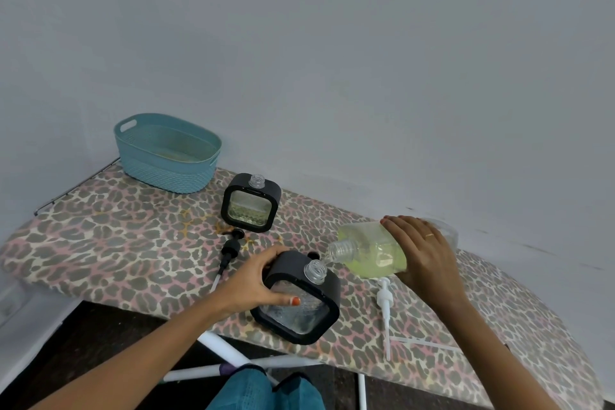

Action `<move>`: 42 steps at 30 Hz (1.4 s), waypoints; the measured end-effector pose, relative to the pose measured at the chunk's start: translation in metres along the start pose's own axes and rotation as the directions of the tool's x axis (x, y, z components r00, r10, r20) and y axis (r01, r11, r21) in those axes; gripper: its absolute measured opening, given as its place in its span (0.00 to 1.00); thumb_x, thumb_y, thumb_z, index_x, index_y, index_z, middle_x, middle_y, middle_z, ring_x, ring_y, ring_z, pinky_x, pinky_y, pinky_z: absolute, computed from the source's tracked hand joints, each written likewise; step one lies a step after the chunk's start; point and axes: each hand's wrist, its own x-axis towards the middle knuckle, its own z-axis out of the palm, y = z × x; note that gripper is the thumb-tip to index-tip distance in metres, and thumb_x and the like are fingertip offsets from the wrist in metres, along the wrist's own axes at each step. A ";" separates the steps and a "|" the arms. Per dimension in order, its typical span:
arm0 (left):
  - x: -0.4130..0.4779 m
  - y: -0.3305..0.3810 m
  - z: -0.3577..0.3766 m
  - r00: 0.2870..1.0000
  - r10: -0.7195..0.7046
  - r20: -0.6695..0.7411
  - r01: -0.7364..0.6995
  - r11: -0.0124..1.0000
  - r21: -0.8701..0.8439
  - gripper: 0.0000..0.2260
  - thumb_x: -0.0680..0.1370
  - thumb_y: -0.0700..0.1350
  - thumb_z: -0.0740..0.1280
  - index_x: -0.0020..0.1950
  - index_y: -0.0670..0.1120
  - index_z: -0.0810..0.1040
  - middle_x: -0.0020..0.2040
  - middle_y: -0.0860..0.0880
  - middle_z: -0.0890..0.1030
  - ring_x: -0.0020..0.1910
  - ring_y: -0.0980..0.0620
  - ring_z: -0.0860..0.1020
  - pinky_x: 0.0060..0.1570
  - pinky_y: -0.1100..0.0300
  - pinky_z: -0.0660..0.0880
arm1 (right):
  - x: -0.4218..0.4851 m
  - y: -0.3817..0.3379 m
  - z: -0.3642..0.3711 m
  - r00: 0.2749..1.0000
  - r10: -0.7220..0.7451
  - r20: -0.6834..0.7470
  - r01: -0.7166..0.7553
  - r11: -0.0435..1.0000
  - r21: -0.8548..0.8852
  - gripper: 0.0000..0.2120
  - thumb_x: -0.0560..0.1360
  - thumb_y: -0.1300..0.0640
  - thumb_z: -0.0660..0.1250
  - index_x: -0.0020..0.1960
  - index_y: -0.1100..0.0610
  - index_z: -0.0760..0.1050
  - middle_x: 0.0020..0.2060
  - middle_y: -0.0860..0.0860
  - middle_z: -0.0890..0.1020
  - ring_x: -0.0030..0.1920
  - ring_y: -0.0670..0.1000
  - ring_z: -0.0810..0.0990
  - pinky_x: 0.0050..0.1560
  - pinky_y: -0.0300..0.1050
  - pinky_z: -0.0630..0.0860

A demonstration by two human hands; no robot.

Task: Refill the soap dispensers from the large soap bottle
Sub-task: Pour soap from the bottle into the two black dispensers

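1. A teal basket (159, 173) stands at the far left end of the ironing board (116, 226). A black pump (229, 248) lies loose nearer the middle.
2. The far dispenser (250, 203) stands upright behind that pump with its neck open. A low layer of yellowish soap shows in its window.
3. The left hand (256, 280) has its grip curled round the upper corner of the near dispenser (299, 313), thumb on the clear front. This dispenser sits at the board's near edge and looks almost empty. It is probably light and easily tipped, so the stiff black frame is the sound place to hold it.
4. The large soap bottle (372, 250) is held nearly level, its threaded mouth just at the near dispenser's neck. It is clear, squarish and partly full of pale green soap. It is likely heavy and slick, and best clasped round the body.
5. A white pump (384, 303) lies below the bottle.
6. The right hand (422, 250) wraps its grip over the bottle's body.
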 end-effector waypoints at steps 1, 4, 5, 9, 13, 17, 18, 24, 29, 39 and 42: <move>0.000 -0.001 0.000 1.000 -0.003 -0.006 0.003 1.000 0.006 0.27 0.60 0.48 0.77 0.54 0.54 0.71 0.48 0.64 0.80 0.51 0.66 0.77 0.49 0.74 0.72 | 0.000 0.000 0.000 1.000 0.001 -0.002 -0.001 1.000 0.001 0.38 0.54 0.53 0.82 0.60 0.58 0.69 0.51 0.56 0.83 0.50 0.58 0.82 0.51 0.56 0.77; 0.001 -0.003 0.001 1.000 -0.006 -0.013 0.007 1.000 0.015 0.25 0.64 0.39 0.77 0.54 0.55 0.70 0.48 0.67 0.79 0.50 0.67 0.77 0.48 0.75 0.72 | 0.000 0.001 -0.001 1.000 -0.001 -0.003 0.001 1.000 -0.004 0.38 0.54 0.53 0.82 0.60 0.58 0.69 0.51 0.56 0.83 0.50 0.58 0.82 0.51 0.55 0.77; 0.001 -0.003 0.001 1.000 -0.008 -0.015 0.008 1.000 0.015 0.25 0.64 0.38 0.76 0.54 0.55 0.70 0.48 0.66 0.80 0.50 0.67 0.77 0.48 0.75 0.72 | -0.001 0.001 -0.001 1.000 -0.003 -0.003 0.002 1.000 -0.005 0.39 0.54 0.53 0.82 0.60 0.58 0.69 0.51 0.56 0.83 0.50 0.58 0.82 0.51 0.55 0.77; 0.001 -0.003 0.003 1.000 0.003 -0.030 -0.003 1.000 -0.002 0.24 0.64 0.36 0.76 0.53 0.53 0.71 0.50 0.54 0.79 0.49 0.68 0.77 0.48 0.75 0.72 | 0.000 0.002 -0.003 1.000 -0.010 -0.015 0.010 1.000 -0.008 0.38 0.55 0.53 0.82 0.59 0.58 0.69 0.51 0.57 0.83 0.49 0.58 0.83 0.51 0.55 0.77; 0.001 -0.003 0.003 1.000 0.011 -0.026 -0.011 1.000 -0.004 0.24 0.64 0.35 0.76 0.53 0.53 0.71 0.51 0.54 0.78 0.49 0.68 0.77 0.47 0.76 0.71 | 0.000 0.002 -0.003 1.000 -0.011 -0.024 0.011 1.000 -0.011 0.38 0.54 0.55 0.83 0.59 0.58 0.69 0.50 0.56 0.83 0.49 0.58 0.83 0.50 0.54 0.77; 0.001 -0.005 0.003 1.000 0.014 -0.026 -0.015 1.000 -0.002 0.24 0.64 0.36 0.76 0.53 0.53 0.71 0.51 0.53 0.78 0.50 0.66 0.77 0.49 0.75 0.72 | 0.001 0.003 -0.004 1.000 -0.012 -0.020 0.011 1.000 -0.018 0.39 0.53 0.56 0.83 0.59 0.58 0.69 0.50 0.56 0.83 0.49 0.58 0.83 0.50 0.54 0.78; 0.002 -0.005 0.003 0.999 0.014 -0.029 -0.014 1.000 -0.004 0.24 0.64 0.36 0.76 0.53 0.53 0.71 0.51 0.54 0.78 0.50 0.67 0.77 0.48 0.75 0.72 | 0.001 0.003 -0.004 1.000 -0.011 -0.017 0.011 1.000 -0.020 0.39 0.52 0.56 0.83 0.59 0.58 0.69 0.50 0.56 0.83 0.49 0.57 0.83 0.50 0.54 0.77; 0.001 -0.009 0.002 1.000 0.013 -0.019 -0.013 1.000 -0.022 0.26 0.62 0.42 0.78 0.54 0.53 0.71 0.49 0.58 0.81 0.52 0.64 0.78 0.49 0.74 0.72 | 0.001 0.003 -0.005 1.000 -0.008 -0.014 0.008 1.000 -0.021 0.39 0.53 0.56 0.83 0.59 0.58 0.69 0.50 0.56 0.83 0.49 0.58 0.83 0.50 0.54 0.77; 0.001 -0.008 0.001 1.000 0.017 -0.023 -0.018 0.999 -0.048 0.29 0.57 0.52 0.79 0.54 0.52 0.72 0.50 0.56 0.81 0.52 0.61 0.78 0.50 0.72 0.73 | 0.001 0.004 -0.006 1.000 -0.007 -0.001 0.007 1.000 -0.022 0.40 0.52 0.55 0.83 0.59 0.58 0.69 0.51 0.56 0.83 0.49 0.58 0.83 0.50 0.54 0.77; 0.001 -0.008 0.002 0.999 0.022 -0.024 -0.023 0.998 -0.054 0.31 0.55 0.57 0.78 0.55 0.54 0.72 0.50 0.55 0.81 0.53 0.62 0.78 0.51 0.72 0.73 | 0.003 0.004 -0.011 1.000 -0.009 -0.012 0.009 1.000 -0.018 0.39 0.53 0.56 0.83 0.59 0.59 0.69 0.50 0.57 0.83 0.49 0.59 0.83 0.50 0.55 0.77; 0.000 -0.008 0.002 0.999 0.019 -0.034 -0.020 0.999 -0.044 0.32 0.55 0.58 0.78 0.55 0.53 0.72 0.51 0.55 0.80 0.52 0.62 0.78 0.51 0.72 0.73 | 0.004 0.005 -0.012 1.000 -0.008 -0.007 0.008 1.000 -0.021 0.40 0.51 0.59 0.83 0.59 0.58 0.69 0.50 0.57 0.83 0.49 0.59 0.83 0.49 0.55 0.78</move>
